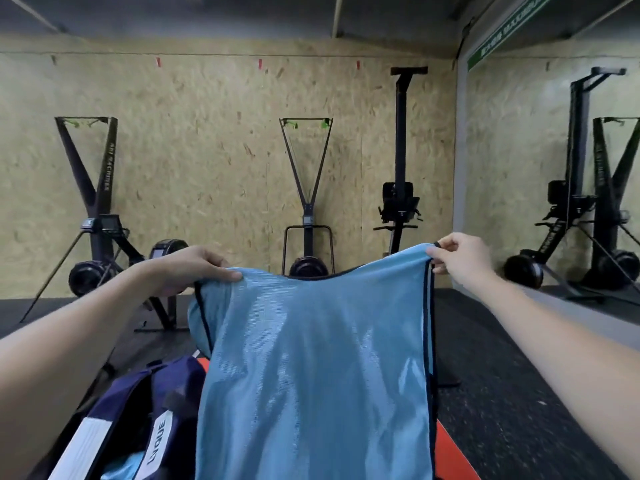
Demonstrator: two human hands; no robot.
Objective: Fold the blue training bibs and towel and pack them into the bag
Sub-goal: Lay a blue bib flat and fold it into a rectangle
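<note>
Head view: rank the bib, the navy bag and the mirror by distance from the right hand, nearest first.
1. Blue bib: its top corner is pinched in the right hand.
2. Mirror: on the wall to the right, past the hand.
3. Navy bag: low on the left, below the left forearm.
The mirror and the bag are hard to separate with certainty.

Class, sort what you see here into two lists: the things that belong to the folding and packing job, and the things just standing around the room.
Belongs to the job:
blue bib, held up by left hand and right hand
navy bag

Just standing about:
ski machine
second ski machine
upright rower
wall mirror
</note>
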